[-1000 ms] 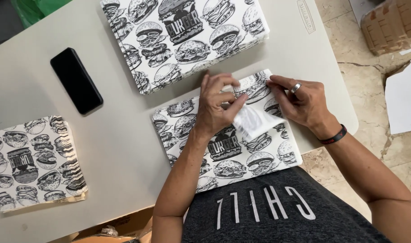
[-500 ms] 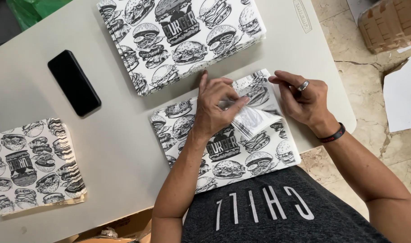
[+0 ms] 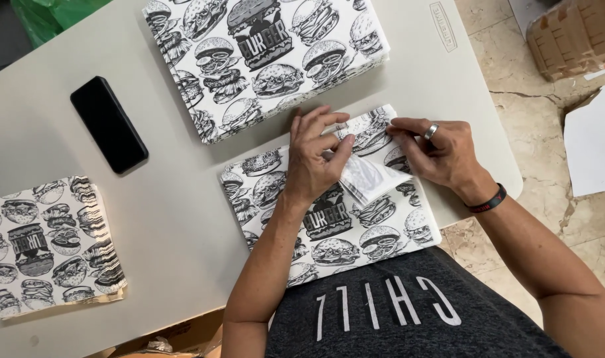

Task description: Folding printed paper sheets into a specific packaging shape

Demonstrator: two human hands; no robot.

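Note:
A sheet of white paper printed with black burger drawings lies on the grey table in front of me. Its far right corner is folded back, showing a plain white underside. My left hand presses flat on the sheet with fingers spread, fingertips at the fold. My right hand, with a ring and a dark wristband, pinches the sheet's far edge beside the fold.
A larger stack of the same printed paper sits at the far side. A smaller folded stack lies at the left edge. A black phone rests face down between them. Cardboard boxes stand on the tiled floor at right.
The folded corner has been drawn further back over the sheet, so more white underside shows. Both hands stay at the fold with only slight shifts.

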